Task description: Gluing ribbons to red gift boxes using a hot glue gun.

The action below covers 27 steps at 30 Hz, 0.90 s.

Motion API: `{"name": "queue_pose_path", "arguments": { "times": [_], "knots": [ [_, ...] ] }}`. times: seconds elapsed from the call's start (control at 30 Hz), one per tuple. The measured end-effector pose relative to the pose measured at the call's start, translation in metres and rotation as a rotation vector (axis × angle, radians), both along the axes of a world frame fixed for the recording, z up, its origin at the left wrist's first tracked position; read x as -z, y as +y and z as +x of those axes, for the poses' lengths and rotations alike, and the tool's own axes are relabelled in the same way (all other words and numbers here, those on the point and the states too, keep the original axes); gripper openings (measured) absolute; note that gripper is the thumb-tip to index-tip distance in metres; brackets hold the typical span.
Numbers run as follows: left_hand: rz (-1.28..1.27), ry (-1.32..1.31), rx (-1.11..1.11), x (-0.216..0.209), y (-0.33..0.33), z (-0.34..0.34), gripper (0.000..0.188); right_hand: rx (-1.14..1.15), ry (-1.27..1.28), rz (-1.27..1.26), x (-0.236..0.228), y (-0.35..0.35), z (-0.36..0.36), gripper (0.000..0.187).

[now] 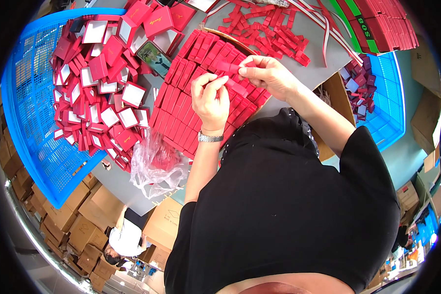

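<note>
My right hand pinches one end of a small red folded strip, slightly blurred. Close beside it, my left hand, with a metal watch on the wrist, has its thumb and fingers pressed together. Another red strip extends from its fingertips, apparently held there. Both hands are above a cardboard carton packed with rows of similar red pieces. Beyond the carton lies a loose heap of small red pieces.
At left, a blue plastic basket borders a heap of red and white boxes. A phone lies beside them. A clear plastic bag touches the carton. Another blue basket stands right. A person is in the background.
</note>
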<state>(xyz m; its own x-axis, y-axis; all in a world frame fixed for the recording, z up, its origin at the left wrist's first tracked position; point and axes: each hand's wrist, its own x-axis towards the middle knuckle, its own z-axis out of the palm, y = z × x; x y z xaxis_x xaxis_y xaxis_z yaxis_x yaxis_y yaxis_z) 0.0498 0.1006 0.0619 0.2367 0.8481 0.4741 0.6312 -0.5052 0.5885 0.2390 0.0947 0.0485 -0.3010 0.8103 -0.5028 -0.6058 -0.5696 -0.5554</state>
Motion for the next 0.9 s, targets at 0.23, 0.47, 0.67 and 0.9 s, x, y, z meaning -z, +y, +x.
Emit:
{"name": "queue_pose_path", "arguments": {
  "times": [0.23, 0.47, 0.67, 0.9],
  "knots": [
    [0.018, -0.001, 0.003, 0.001, -0.003, -0.001, 0.030, -0.145, -0.119, 0.097, -0.009, -0.008, -0.010, 0.018],
    [0.007, -0.107, -0.191, -0.001, 0.003, -0.003, 0.022, -0.085, -0.045, 0.105, -0.007, -0.012, -0.013, 0.018],
    [-0.139, -0.247, -0.247, 0.007, 0.003, -0.008, 0.018, -0.130, -0.072, 0.095, 0.005, -0.008, -0.006, 0.019],
    [-0.383, -0.413, -0.276, 0.019, -0.011, -0.007, 0.011, 0.191, -0.252, 0.032, 0.029, 0.013, 0.036, 0.020]
  ]
}}
